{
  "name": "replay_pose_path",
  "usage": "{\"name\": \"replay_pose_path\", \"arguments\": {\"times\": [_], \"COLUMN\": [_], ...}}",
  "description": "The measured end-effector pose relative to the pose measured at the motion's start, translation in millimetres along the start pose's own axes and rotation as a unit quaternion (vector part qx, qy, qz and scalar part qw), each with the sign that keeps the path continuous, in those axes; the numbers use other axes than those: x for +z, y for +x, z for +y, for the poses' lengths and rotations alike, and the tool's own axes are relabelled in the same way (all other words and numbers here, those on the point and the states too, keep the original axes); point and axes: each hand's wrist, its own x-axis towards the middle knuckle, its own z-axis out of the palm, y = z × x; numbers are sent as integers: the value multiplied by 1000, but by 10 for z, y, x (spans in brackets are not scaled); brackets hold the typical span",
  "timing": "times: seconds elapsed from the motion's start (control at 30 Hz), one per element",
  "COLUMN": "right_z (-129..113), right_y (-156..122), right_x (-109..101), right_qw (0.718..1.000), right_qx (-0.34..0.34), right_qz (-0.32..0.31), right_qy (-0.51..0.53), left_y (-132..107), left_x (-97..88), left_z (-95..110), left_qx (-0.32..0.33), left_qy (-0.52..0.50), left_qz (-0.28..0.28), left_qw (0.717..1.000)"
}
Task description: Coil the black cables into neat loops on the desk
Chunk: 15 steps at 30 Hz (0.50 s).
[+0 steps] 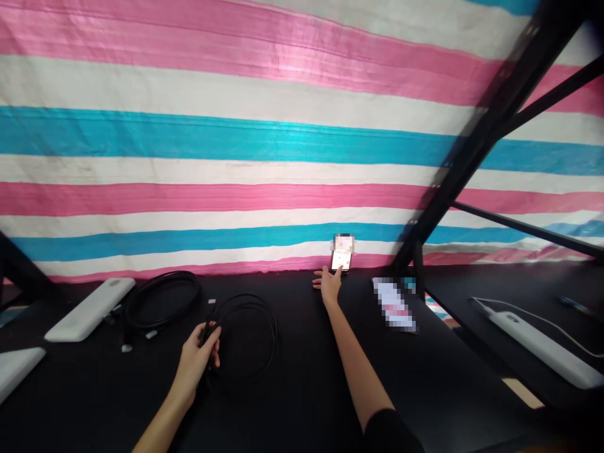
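Note:
My left hand (202,352) is closed around a coiled black cable (275,327), whose loop spreads to the right over the black table. A light-coloured connector (212,301) on this cable sticks up just above my fingers. Farther off, my right hand (330,285) reaches to the back of the table with its fingers spread. One of its fingertips is at the lower part of a phone (340,260), which leans upright against the striped sheet with its screen lit. The upper part of the phone is blurred out. Nothing is held in my right hand.
Another coiled black cable (163,319) lies at left, beside a long white device (92,311). A second white object (19,368) is cut off at the left edge. A partly blurred paper (395,305) lies right of my arm. Black metal bars (467,170) slant at right, near a white power strip-like bar (547,346).

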Motion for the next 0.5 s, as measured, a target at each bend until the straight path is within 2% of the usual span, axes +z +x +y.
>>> {"name": "replay_pose_path", "arguments": {"times": [0.07, 0.17, 0.27, 0.43, 0.5], "right_z": [-7, -35, -70, -110, -131], "right_y": [13, -48, -217, -677, -824], "right_x": [2, -37, -87, -71, -42], "right_qw": [999, 984, 947, 893, 863], "right_qx": [-21, -88, -131, -182, -204], "right_qz": [-32, -83, -134, -207, -227], "right_qy": [-17, -133, -262, -356, -403], "left_y": [11, 13, 3, 5, 14], "left_x": [-3, -2, 18, 53, 58], "left_z": [-4, -2, -15, -96, -125], "left_qx": [-2, -3, -3, 7, 17], "left_qy": [6, 23, 67, 114, 115], "left_qz": [-4, -3, -11, -49, -54], "left_qw": [1000, 1000, 998, 992, 992]}}
